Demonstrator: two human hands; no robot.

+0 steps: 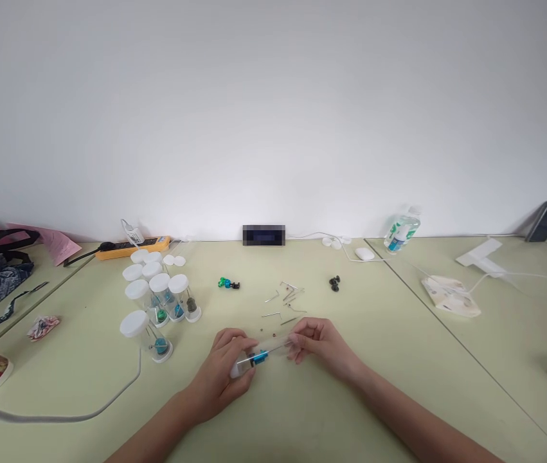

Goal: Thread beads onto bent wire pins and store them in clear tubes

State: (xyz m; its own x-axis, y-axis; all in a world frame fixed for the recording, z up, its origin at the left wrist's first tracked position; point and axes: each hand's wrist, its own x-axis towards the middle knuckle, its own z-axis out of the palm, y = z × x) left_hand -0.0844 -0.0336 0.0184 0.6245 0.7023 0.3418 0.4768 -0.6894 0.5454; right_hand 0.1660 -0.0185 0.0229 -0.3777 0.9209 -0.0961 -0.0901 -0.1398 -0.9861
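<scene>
My left hand [222,366] is wrapped round the white-capped end of a transparent tube [276,343], which lies slantwise above the table. Inside sits a bright blue part [260,357] with a thin metal rod running towards the right. My right hand [319,344] pinches the tube's other end, thumb against fingers. Whether those fingertips also touch the rod is hidden. Just beyond both hands, several thin bent metal rods [288,294] are scattered on the table, with a tiny reddish piece [274,334] close to the tube.
Several white-capped tubes [160,283] stand at left, near white loose caps [175,260] and an orange power strip [133,247]. Green, blue and black parts [228,283] and black parts [335,283] lie farther back. A mouse [364,254] and a bottle [402,230] are at right.
</scene>
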